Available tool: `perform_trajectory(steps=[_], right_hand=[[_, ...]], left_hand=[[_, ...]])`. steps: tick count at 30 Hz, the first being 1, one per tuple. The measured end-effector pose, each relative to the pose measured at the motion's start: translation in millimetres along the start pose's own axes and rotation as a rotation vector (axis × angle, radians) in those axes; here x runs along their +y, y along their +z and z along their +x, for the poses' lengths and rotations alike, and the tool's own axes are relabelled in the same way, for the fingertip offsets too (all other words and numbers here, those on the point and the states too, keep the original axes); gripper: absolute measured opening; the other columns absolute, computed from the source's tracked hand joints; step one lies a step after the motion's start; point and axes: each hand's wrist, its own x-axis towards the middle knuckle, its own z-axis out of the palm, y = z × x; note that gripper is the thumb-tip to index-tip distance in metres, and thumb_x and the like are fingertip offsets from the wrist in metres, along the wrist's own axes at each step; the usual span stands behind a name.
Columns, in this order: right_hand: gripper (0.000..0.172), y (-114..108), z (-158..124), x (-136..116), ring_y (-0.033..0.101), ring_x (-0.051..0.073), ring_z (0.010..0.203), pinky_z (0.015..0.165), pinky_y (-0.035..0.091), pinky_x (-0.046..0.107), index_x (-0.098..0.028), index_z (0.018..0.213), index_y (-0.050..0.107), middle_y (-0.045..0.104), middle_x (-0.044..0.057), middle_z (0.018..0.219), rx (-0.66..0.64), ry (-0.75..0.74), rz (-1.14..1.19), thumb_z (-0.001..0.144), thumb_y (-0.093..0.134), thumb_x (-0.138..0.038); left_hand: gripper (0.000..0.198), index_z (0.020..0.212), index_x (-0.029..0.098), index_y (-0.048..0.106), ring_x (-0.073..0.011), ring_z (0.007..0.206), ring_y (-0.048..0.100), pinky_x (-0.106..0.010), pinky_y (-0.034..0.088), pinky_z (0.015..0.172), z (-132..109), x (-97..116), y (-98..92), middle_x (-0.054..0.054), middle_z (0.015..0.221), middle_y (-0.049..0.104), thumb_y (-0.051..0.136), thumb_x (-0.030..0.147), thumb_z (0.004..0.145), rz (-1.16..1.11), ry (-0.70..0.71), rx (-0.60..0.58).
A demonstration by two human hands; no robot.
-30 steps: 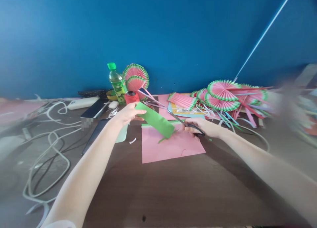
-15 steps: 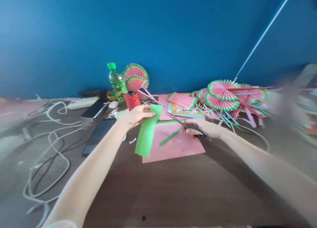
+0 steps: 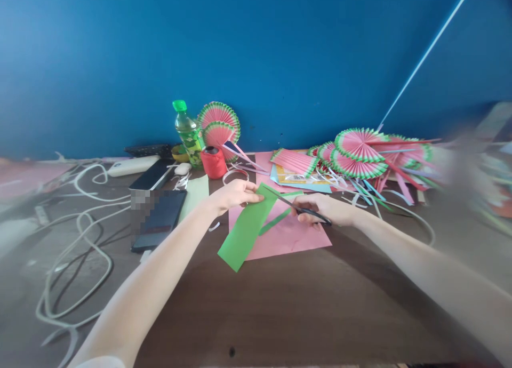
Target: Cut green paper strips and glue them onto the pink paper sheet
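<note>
Between the thumb and fingers of my left hand (image 3: 239,194) is the upper end of a green paper strip (image 3: 246,229), which slants down to the left. My right hand (image 3: 320,208) grips a pair of scissors (image 3: 306,212) by its dark handles. Their blades point left and meet the top right end of the strip; whether they are cutting cannot be made out. Below lies a pink paper sheet (image 3: 292,240) on the brown table. A narrow green strip (image 3: 276,221) rests on that sheet, partly hidden behind the held paper.
Pleated pink-and-green paper fans (image 3: 360,152) are piled at the back right. A green-capped bottle (image 3: 187,130) and a red roll (image 3: 214,162) stand at the back, near the blue wall. Left are a dark phone (image 3: 164,218) and a looped white cable (image 3: 108,266).
My left hand has moved right and slightly down, bringing the green strip against the scissor blades. The strip now slants more. My right hand has barely shifted.
</note>
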Motion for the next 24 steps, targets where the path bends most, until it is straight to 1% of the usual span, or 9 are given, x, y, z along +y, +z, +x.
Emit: perform_trajectory(steps=[8, 18, 21, 24], right_hand=[[0.040, 0.8, -0.1, -2.1, 0.046, 0.009, 0.056, 0.049, 0.042, 0.023, -0.017, 0.083, 0.052, 0.049, 0.000, 0.073, 0.007, -0.027, -0.021, 0.072, 0.057, -0.055], [0.040, 0.7, -0.6, -4.0, 0.046, 0.009, 0.054, 0.048, 0.041, 0.024, -0.017, 0.082, 0.052, 0.048, -0.002, 0.068, -0.012, -0.004, -0.004, 0.070, 0.058, -0.055], [0.041, 0.7, -0.2, -4.6, 0.045, 0.009, 0.055, 0.049, 0.041, 0.024, -0.017, 0.082, 0.052, 0.048, -0.002, 0.069, -0.010, -0.008, -0.012, 0.070, 0.058, -0.056], [0.040, 0.6, 0.4, -4.3, 0.046, 0.009, 0.056, 0.050, 0.040, 0.023, -0.017, 0.082, 0.053, 0.049, -0.001, 0.069, -0.007, -0.017, -0.021, 0.071, 0.057, -0.055]], left_hand=[[0.027, 0.071, 0.012, 0.062, -0.0060, 0.054, 0.042, -0.021, 0.031, 0.051, -2.3, 3.6, 3.6, 0.003, 0.060, 0.051, 0.072, 0.035, 0.059, 0.003, -0.007, -0.028], [0.027, 0.072, 0.012, 0.062, -0.0067, 0.056, 0.043, -0.021, 0.031, 0.050, -3.0, 5.3, 5.4, 0.002, 0.061, 0.052, 0.070, 0.035, 0.061, 0.021, -0.013, -0.021], [0.025, 0.071, 0.012, 0.063, -0.0068, 0.056, 0.043, -0.021, 0.031, 0.050, -3.6, 6.4, 6.1, 0.002, 0.061, 0.052, 0.069, 0.034, 0.063, 0.038, -0.011, -0.031], [0.025, 0.071, 0.012, 0.063, -0.0069, 0.055, 0.043, -0.021, 0.031, 0.049, -4.2, 7.5, 6.6, 0.002, 0.061, 0.052, 0.069, 0.034, 0.062, 0.040, -0.006, -0.024]])
